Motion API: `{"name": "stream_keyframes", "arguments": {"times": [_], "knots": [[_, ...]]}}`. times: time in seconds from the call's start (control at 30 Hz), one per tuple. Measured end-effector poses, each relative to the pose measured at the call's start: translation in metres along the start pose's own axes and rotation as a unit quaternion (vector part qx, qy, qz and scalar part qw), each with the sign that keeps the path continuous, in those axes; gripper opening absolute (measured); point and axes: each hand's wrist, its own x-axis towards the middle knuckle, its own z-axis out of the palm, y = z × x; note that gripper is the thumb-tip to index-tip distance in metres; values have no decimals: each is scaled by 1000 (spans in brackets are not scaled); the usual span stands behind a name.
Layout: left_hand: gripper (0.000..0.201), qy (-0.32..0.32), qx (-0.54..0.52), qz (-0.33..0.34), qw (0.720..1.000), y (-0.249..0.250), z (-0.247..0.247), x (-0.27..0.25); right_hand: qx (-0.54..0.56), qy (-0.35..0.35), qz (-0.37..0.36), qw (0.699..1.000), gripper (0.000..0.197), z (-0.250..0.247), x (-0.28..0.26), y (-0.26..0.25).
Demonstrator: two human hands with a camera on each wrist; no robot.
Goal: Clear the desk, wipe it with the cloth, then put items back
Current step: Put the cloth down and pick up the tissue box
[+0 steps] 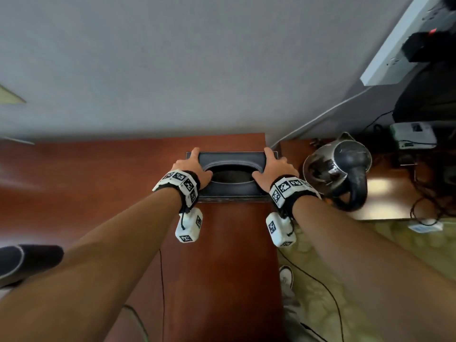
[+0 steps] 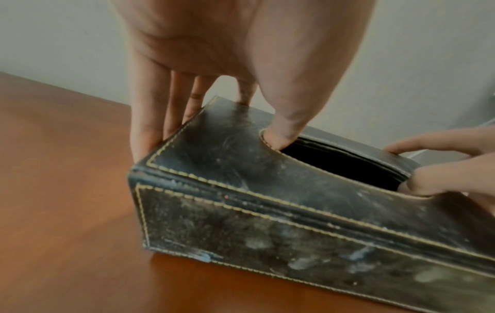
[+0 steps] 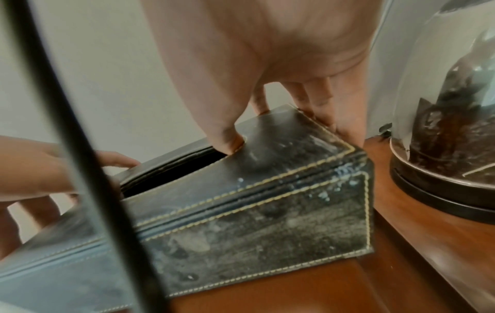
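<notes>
A worn black leather tissue box [image 1: 232,191] with yellow stitching stands on the red-brown wooden desk [image 1: 222,255] near the wall. My left hand [image 1: 191,166] grips its left end, thumb hooked in the oval top opening and fingers down the end wall, as the left wrist view shows on the box [image 2: 267,207]. My right hand [image 1: 272,167] grips the right end the same way, with the thumb in the opening of the box [image 3: 257,209]. The opening looks dark inside. No cloth is visible.
A steel electric kettle [image 1: 340,166] with a black handle stands on a lower surface right beside the box, its base [image 3: 439,190] close to my right hand. Cables and a white device [image 1: 414,134] lie at the far right. A dark object [image 1: 27,260] sits at the lower left.
</notes>
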Motion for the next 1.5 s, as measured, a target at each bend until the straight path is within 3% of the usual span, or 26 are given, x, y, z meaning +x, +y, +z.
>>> {"name": "stream_keyframes", "arguments": {"times": [0.5, 0.73, 1.5], "knots": [[68, 21, -7, 25, 999, 3, -28, 61, -3, -17, 41, 999, 76, -21, 51, -41], [74, 4, -12, 20, 1000, 16, -36, 75, -7, -12, 50, 999, 78, -29, 61, -45], [73, -11, -26, -5, 1000, 13, -44, 73, 22, 1, 43, 999, 75, -25, 60, -57]]}}
